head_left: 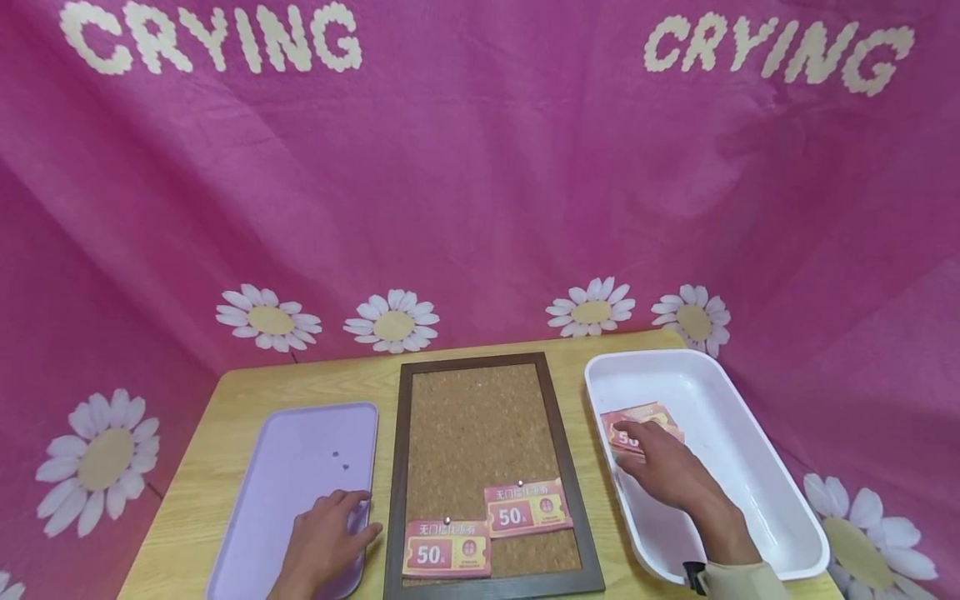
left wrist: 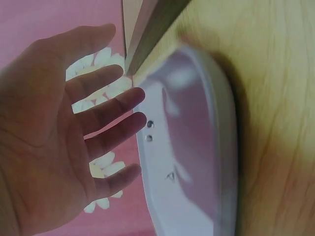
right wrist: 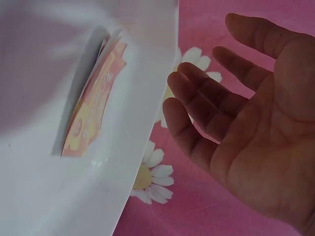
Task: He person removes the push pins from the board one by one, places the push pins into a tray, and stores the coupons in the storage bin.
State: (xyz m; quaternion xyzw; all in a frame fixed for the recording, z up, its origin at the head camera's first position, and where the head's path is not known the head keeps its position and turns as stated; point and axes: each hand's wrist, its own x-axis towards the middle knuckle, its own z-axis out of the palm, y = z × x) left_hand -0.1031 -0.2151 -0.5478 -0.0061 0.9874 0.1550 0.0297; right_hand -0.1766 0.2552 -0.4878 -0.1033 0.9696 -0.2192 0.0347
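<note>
My right hand (head_left: pixel 671 471) hovers over a stack of pink-and-yellow paper coupons (right wrist: pixel 93 103) in the white basin (head_left: pixel 757 467). In the right wrist view its fingers are loosely bent, apart from the coupons. My left hand (head_left: pixel 324 537) hangs over the right side of the lilac tray (head_left: pixel 262 492), fingers spread and holding nothing. Small metallic pushpins (left wrist: pixel 150 124) lie in that tray. Between the hands lies a framed cork board (head_left: pixel 480 433). One coupon (head_left: pixel 447 550) is pinned at its lower left, and another coupon (head_left: pixel 528 508) sits slightly higher at the right.
All three containers and the board rest on a light wooden table (head_left: pixel 337 379). Behind and beside it hangs a magenta cloth (head_left: pixel 465 183) with white daisies and lettering. The basin's raised wall (head_left: pixel 622 508) stands near the board's right edge.
</note>
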